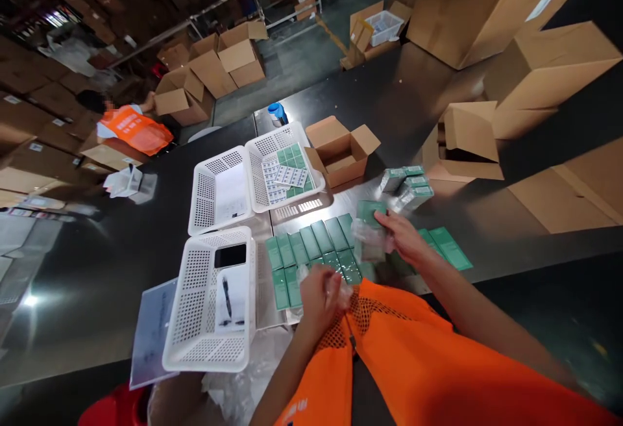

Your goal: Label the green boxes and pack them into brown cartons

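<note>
Broadly, worked over the dark surface (121, 238), beside the white basket (195, 302). Right of that basket: rows of small green boxes (311, 244), light, stiff, probably crushable at the corners. Right hand (402, 238) grasping a crinkly clear-bagged green box (370, 231); left hand (318, 296) clenched on thin plastic film (341, 293), likely slippery; best pinched by the box edges.
</note>
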`<state>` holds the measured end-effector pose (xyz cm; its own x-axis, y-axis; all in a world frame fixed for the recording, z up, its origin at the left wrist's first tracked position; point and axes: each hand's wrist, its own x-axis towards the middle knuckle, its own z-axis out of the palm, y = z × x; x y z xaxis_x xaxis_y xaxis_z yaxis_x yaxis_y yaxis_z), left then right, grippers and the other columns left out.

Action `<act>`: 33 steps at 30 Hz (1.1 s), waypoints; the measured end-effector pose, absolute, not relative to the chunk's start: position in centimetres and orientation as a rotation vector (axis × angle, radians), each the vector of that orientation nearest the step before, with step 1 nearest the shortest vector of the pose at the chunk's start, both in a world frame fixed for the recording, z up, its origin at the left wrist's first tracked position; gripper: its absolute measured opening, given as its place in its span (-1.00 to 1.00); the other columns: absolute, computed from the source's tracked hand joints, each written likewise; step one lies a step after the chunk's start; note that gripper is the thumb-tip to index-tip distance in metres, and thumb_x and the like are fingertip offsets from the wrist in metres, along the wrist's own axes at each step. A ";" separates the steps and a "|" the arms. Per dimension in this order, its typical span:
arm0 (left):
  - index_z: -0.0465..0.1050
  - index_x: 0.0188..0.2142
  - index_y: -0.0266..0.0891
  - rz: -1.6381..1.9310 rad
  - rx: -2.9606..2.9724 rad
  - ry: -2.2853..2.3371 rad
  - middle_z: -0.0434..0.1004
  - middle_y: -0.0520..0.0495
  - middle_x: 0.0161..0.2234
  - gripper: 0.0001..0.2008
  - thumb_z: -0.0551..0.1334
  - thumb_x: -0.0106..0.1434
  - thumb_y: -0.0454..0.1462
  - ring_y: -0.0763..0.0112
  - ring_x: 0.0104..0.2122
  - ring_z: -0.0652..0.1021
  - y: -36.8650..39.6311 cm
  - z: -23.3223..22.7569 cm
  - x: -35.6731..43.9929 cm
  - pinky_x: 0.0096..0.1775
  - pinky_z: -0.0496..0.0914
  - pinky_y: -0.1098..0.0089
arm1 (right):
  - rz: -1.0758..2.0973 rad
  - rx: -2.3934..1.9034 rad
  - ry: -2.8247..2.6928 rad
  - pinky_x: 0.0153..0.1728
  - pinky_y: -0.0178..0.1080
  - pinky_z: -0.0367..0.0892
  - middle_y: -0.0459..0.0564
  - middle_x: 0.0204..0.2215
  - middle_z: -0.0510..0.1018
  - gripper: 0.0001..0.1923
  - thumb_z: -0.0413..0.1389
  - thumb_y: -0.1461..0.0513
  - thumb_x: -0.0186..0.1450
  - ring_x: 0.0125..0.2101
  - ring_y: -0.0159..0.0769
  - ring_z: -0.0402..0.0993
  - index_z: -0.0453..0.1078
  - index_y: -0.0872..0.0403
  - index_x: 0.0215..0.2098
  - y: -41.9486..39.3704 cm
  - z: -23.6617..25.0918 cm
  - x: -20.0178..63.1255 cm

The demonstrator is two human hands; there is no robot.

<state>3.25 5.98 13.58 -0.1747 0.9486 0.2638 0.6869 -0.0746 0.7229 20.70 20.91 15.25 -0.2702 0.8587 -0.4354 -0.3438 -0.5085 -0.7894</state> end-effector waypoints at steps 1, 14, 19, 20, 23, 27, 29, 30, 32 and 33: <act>0.47 -0.15 -0.22 1.189 1.687 1.873 0.51 -0.06 -0.38 -0.76 0.12 0.42 -0.14 0.36 -0.42 0.51 6.3 13.8 3.1 -0.38 0.31 0.39 | 1.972 -1.106 -0.769 -0.51 -0.28 0.43 -0.11 -0.57 0.50 -0.51 0.50 -0.06 -0.16 -0.47 -0.24 0.47 0.47 0.02 -0.45 20.7 15.7 20.6; 0.31 -0.47 -0.21 0.964 1.430 1.178 0.40 -0.01 -0.49 -0.56 0.09 0.39 0.05 0.43 -0.47 0.40 4.6 15.2 3.4 -0.38 0.27 0.41 | 1.570 -1.444 -1.054 -0.35 -0.25 0.44 -0.04 -0.44 0.53 -0.45 0.11 -0.28 0.23 -0.32 -0.20 0.51 0.36 0.01 -0.27 27.8 7.7 21.3; 0.56 -0.21 -0.21 0.851 1.165 1.270 0.48 -0.02 -0.43 -0.41 0.41 -0.01 0.20 0.37 -0.45 0.42 4.2 15.1 2.9 -0.41 0.25 0.41 | 1.473 -1.714 -1.333 -0.30 -0.20 0.44 -0.03 -0.39 0.55 -0.54 0.24 -0.03 0.29 -0.34 -0.21 0.50 0.35 0.09 -0.02 31.5 2.9 22.4; 0.60 -0.22 -0.20 0.814 1.189 1.264 0.49 -0.03 -0.44 -0.43 0.43 -0.03 0.18 0.35 -0.44 0.43 4.4 15.2 2.8 -0.40 0.26 0.39 | 1.462 -1.756 -1.408 -0.28 -0.19 0.45 -0.02 -0.36 0.55 -0.57 0.23 0.02 0.31 -0.34 -0.23 0.50 0.35 0.11 0.01 31.2 2.1 22.1; 0.60 -0.52 -0.21 0.771 1.285 1.276 0.41 -0.04 -0.54 -0.58 0.43 0.04 0.12 0.34 -0.45 0.42 4.8 15.6 2.8 -0.37 0.29 0.35 | 1.400 -1.848 -1.649 -0.14 -0.11 0.46 0.04 -0.14 0.54 -0.69 0.19 0.11 0.38 -0.21 -0.24 0.51 0.40 0.12 0.00 29.8 0.0 20.9; 0.54 -0.62 -0.22 0.859 1.272 1.333 0.52 -0.21 -0.05 -0.67 0.43 0.06 -0.04 0.09 -0.03 0.50 4.7 15.7 2.9 -0.03 0.39 0.21 | 1.291 -1.899 -1.914 -0.03 -0.02 0.45 0.07 -0.01 0.51 -0.70 0.17 0.12 0.41 -0.07 -0.19 0.49 0.42 0.11 0.02 28.2 -1.3 19.9; 0.44 -0.69 -0.24 0.929 1.223 1.322 0.35 -0.16 0.24 -0.73 0.38 0.05 -0.22 0.01 0.13 0.44 4.4 15.4 3.0 0.12 0.34 0.13 | 1.228 -1.896 -2.010 -0.04 -0.02 0.46 0.06 -0.03 0.52 -0.69 0.17 0.11 0.41 -0.09 -0.19 0.50 0.42 0.12 0.02 27.8 -0.9 20.0; 0.35 -0.72 -0.25 0.956 1.197 1.308 0.30 -0.13 0.29 -0.72 0.35 0.02 -0.30 0.02 0.11 0.46 4.2 15.1 3.1 0.12 0.35 0.12 | 1.184 -1.886 -2.046 -0.04 -0.02 0.45 0.06 -0.03 0.52 -0.68 0.18 0.11 0.40 -0.09 -0.18 0.50 0.42 0.12 0.03 27.7 -0.5 20.1; 0.26 -0.69 -0.26 1.006 1.089 1.264 0.38 -0.14 0.24 -0.77 0.30 -0.04 -0.40 0.16 -0.08 0.58 3.8 14.4 3.2 -0.06 0.47 0.18 | 1.052 -1.855 -2.082 0.00 -0.02 0.42 0.11 0.03 0.49 -0.64 0.20 0.16 0.37 -0.02 -0.12 0.47 0.39 0.13 0.07 28.0 0.9 20.7; 0.28 -0.62 -0.25 1.024 0.997 1.224 0.44 -0.14 0.19 -0.82 0.29 -0.06 -0.41 0.29 -0.23 0.60 3.6 14.0 3.3 -0.23 0.51 0.27 | 0.966 -1.839 -2.078 0.05 -0.02 0.38 0.16 0.09 0.46 -0.60 0.21 0.20 0.35 0.05 -0.06 0.42 0.37 0.13 0.12 28.4 1.7 21.2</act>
<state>3.32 3.63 14.04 0.0608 0.9682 -0.2428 -0.0679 0.2467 0.9667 21.15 28.39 1.73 -0.2043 0.9426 -0.2641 0.8098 0.0112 -0.5866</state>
